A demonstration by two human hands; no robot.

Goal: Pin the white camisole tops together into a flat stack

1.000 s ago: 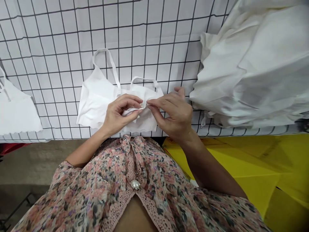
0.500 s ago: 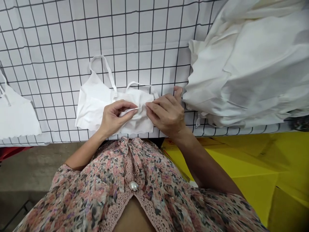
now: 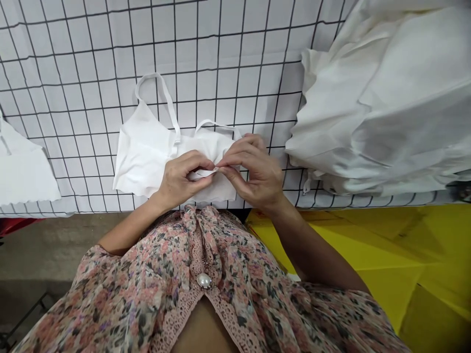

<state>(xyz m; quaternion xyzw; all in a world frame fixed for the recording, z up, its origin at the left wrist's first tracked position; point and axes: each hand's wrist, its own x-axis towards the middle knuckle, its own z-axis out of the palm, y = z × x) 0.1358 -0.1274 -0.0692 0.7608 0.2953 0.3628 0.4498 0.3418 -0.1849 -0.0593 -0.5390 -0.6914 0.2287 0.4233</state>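
Note:
A white bra (image 3: 142,147) with thin shoulder straps lies on the checked cloth in front of me. Its left strap stands up in a loop, while the other curves low behind my hands. My left hand (image 3: 186,179) pinches a narrow white strap of the bra between thumb and fingers. Against it, my right hand (image 3: 253,171) also closes thumb and index finger, gripping the tip of that strap. The fingertips of both hands meet over the right cup. Whether a small hook or slider is between them is too small to tell.
A big heap of white garments (image 3: 382,113) lies on the right of the table (image 3: 206,54). Another white bra (image 3: 25,169) is at the left edge. Below the table's front edge, a yellow box (image 3: 368,250) stands at the right.
My right hand has moved in to the left, and its fingertips now meet those of my left hand at the strap. The view has shifted slightly.

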